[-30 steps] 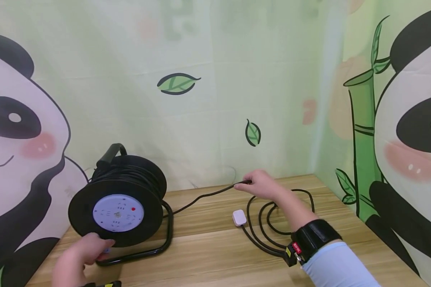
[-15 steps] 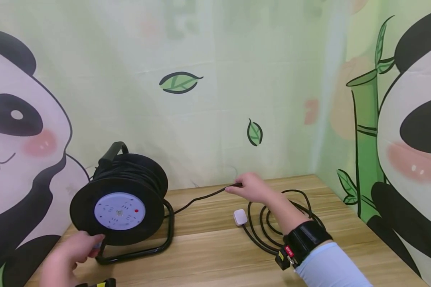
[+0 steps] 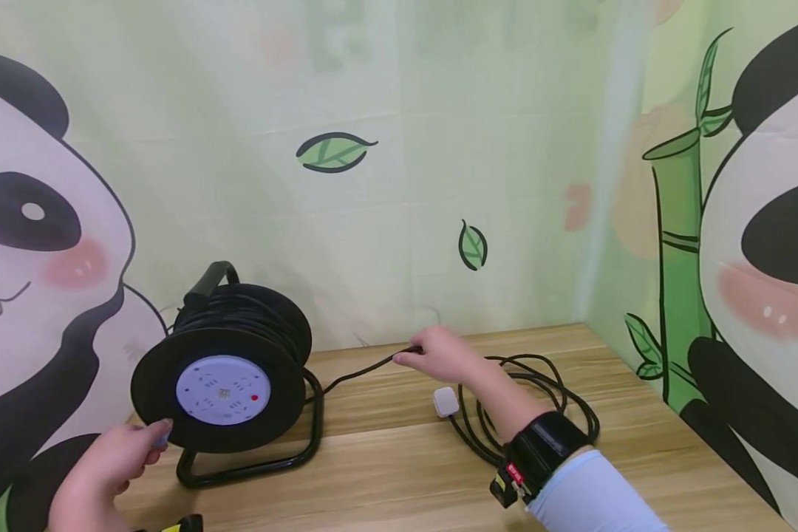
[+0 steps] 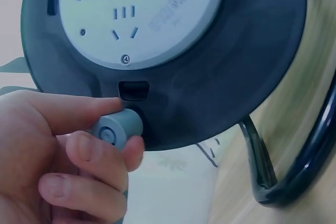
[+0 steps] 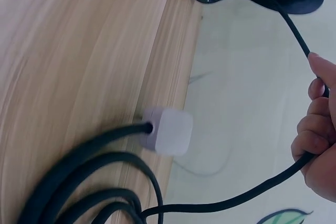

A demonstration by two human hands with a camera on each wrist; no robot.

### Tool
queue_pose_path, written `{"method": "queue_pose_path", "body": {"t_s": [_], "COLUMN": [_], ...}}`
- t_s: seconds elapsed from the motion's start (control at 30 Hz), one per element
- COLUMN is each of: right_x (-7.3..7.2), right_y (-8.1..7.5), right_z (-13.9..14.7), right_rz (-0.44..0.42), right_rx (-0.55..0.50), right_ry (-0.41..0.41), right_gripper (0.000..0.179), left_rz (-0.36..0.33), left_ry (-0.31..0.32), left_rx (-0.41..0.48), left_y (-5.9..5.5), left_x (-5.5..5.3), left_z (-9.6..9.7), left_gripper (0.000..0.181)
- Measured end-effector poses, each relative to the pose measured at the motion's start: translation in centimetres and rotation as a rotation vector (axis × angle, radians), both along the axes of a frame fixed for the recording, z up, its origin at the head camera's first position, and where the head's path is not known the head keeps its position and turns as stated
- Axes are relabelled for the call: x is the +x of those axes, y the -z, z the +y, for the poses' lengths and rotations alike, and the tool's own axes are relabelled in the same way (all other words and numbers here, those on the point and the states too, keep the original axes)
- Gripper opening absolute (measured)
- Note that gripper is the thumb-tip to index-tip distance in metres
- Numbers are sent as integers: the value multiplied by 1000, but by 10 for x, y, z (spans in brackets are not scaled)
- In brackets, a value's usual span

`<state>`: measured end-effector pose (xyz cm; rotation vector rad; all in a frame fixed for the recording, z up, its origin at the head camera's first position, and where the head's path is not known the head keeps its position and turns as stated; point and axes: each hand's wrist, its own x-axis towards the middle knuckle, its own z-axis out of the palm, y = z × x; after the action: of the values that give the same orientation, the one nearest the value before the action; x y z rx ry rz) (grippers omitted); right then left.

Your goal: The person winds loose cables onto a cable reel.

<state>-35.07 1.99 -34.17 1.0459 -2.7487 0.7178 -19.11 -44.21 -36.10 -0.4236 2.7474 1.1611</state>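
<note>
Gripping the grey knob (image 4: 123, 124): the left hand (image 3: 111, 459) closes thumb and fingers about it, at the near left edge of the reel's front disc.
Cable reel (image 3: 154, 388): upright at the left of the table (image 3: 372, 480), its white socket panel (image 3: 223, 390) facing near and its carrying handle (image 3: 206, 287) on top.
Black stand (image 3: 253, 473): tubular, its near bar resting on the table; neither hand holds it.
Black cable (image 5: 210, 208): wound on the drum, with a free length leaving low on the right, behind the stand, and gripped in the curled fingers of the right hand (image 3: 445, 355) at the far middle.
Loose loops (image 5: 116, 157): lying on the table to the right, partly hidden by the right forearm.
White plug (image 3: 446, 402): on the table just left of the loops, attached to the same cable.
Slack: the length between reel and hand bends; if the drum turned without tension, turns could lie loose or cross.
Snag: the loops overlap, so a pull might draw one through another and knot them, or drag the plug in.
Rubbing: the cable passes close by the stand and could catch there if led too low.
Tipping: a sideways push on the knob might shift the unheld stand.
</note>
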Motion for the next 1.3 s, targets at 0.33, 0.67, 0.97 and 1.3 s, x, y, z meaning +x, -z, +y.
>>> {"method": "queue_pose_path", "body": {"t_s": [0.33,0.67,0.97,1.3], "right_x": [9,15,19,24], "right_y": [-1,2,13,25], "right_z": [-35,-68,-94,-132], "right_rz": [14,2,14,72], "right_rx": [39,88,172,238], "right_ry": [-56,-120,-128,-147], "right_gripper": [43,36,34,29], "left_rz": [104,281,434,540], "left_ry": [-150,-356,-432,-293], "left_rx": [75,186,417,855], "left_y": [-20,-34,-41,-51], "left_x": [4,1,-5,-9], "left_z": [3,27,54,73], "left_gripper": [65,78,77,60]}}
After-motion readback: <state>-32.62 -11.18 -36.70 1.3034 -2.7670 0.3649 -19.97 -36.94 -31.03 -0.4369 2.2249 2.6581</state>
